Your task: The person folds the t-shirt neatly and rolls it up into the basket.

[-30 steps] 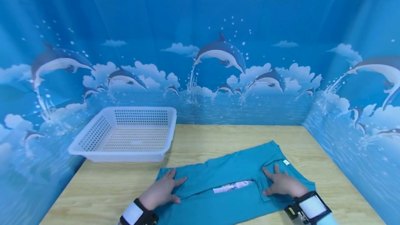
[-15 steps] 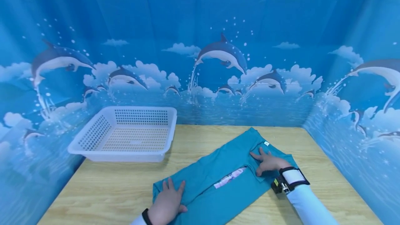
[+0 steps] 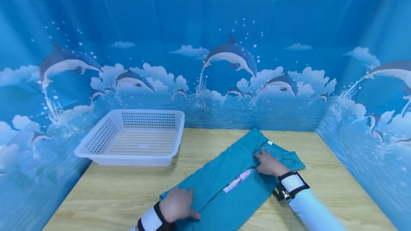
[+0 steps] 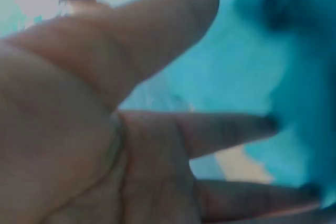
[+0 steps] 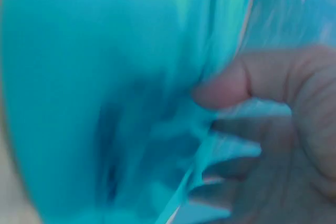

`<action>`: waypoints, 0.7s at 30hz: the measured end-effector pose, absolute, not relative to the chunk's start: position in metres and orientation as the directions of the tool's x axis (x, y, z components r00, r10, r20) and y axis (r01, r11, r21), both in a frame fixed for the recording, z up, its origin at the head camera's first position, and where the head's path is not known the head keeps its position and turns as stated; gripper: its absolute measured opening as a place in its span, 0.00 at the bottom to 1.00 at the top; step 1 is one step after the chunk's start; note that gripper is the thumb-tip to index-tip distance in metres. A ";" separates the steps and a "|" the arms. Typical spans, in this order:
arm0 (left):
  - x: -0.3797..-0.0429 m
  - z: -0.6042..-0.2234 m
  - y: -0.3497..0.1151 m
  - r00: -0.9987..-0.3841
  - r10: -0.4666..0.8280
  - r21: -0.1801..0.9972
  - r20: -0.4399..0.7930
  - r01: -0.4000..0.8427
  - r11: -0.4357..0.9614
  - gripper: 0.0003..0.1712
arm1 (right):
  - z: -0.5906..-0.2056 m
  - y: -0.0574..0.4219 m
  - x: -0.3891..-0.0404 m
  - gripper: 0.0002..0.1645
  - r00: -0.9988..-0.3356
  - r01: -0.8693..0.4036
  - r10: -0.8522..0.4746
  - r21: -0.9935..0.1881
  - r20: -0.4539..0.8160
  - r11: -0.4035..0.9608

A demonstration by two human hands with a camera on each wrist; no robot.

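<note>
A teal garment point(image 3: 212, 177), folded into a long strip, lies slantwise on the table. A narrow gap along it shows a pink-and-white printed patch point(image 3: 238, 180), and a small white tag point(image 3: 270, 142) sits near its far end. My left hand point(image 3: 177, 202) rests on the near left end, its fingers point(image 4: 226, 129) spread in the left wrist view. Toward the far right end, my right hand point(image 3: 270, 164) touches the folded-over flap, with the thumb and fingers apart in the right wrist view point(image 5: 283, 129). Blur hides exactly how the right fingertips meet the cloth.
A white perforated plastic basket point(image 3: 178, 138) stands at the back left of the wooden table point(image 3: 106, 191). A blue dolphin-print curtain point(image 3: 205, 17) hangs behind the table and along both sides.
The garment has turned, its far end shifting left and away from me. My right hand has moved left and farther out with it. The flap at the right end now spreads farther right.
</note>
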State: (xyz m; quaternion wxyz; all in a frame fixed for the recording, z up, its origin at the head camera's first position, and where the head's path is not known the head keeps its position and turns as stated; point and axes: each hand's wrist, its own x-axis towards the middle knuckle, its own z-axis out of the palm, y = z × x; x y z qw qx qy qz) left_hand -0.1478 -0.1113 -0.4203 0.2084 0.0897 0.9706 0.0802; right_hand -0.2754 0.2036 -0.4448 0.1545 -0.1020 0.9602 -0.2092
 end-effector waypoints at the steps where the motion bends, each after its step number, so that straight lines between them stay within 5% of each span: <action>1: -0.154 -0.412 -0.110 -0.884 0.205 0.196 -0.420 0.132 0.972 0.32 | -0.443 0.194 -0.266 0.37 -0.942 -0.156 -0.261 -0.416 -0.209 0.896; 5: -0.182 -0.385 -0.099 -0.897 0.224 0.251 -0.382 0.132 0.959 0.24 | -0.431 0.150 -0.224 0.32 -0.934 -0.243 -0.323 -0.395 -0.150 0.886; 13: -0.245 -0.379 -0.035 -0.852 0.470 0.419 -0.229 0.350 0.838 0.46 | -0.437 0.072 -0.156 0.43 -0.806 -0.371 -0.455 -0.276 -0.379 0.887; 21: -0.257 -0.419 0.037 -0.791 0.543 0.269 -0.281 0.479 0.836 0.60 | -0.474 0.048 -0.149 0.45 -0.792 -0.411 -0.486 -0.265 -0.369 0.872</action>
